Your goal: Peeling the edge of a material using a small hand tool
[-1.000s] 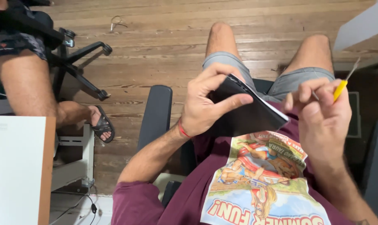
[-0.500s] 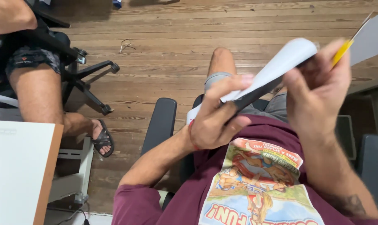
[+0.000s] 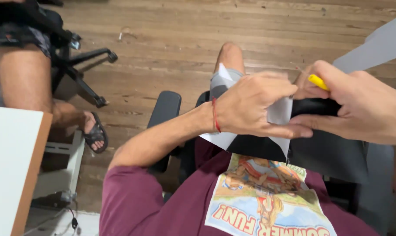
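Seated person viewed from above, both hands working a folded piece of black-and-white sheet material (image 3: 254, 144) held over the lap, close in front of the chest. Wooden floor (image 3: 172, 39) fills the background; a neighbouring person's leg (image 3: 25, 78) and sandalled foot (image 3: 93, 133) rest at far left beside the wheeled base of an office chair (image 3: 82, 72), well apart from the work. A pale desk edge (image 3: 19, 170) closes the lower left corner.

The left hand (image 3: 254, 107) lies clamped over the top of the sheet, fingers curled down on it. The right hand (image 3: 359, 107) pinches the sheet's right side with the thumb while also gripping a slim yellow tool (image 3: 318, 81) — its tip is hidden, so its kind cannot be told. The two hands touch.

Likely hazards, as judged from this view: the tool shares a hand with the sheet, so a shift of grip could drive its tip into the left fingers or crease the material; the limp lower corner (image 3: 220, 140) hangs free and could fold wrongly.

Room for moving is open ahead over the knees (image 3: 227, 52); the armrest (image 3: 163, 111) at left and the pale panel (image 3: 381, 43) at upper right limit sideways travel.
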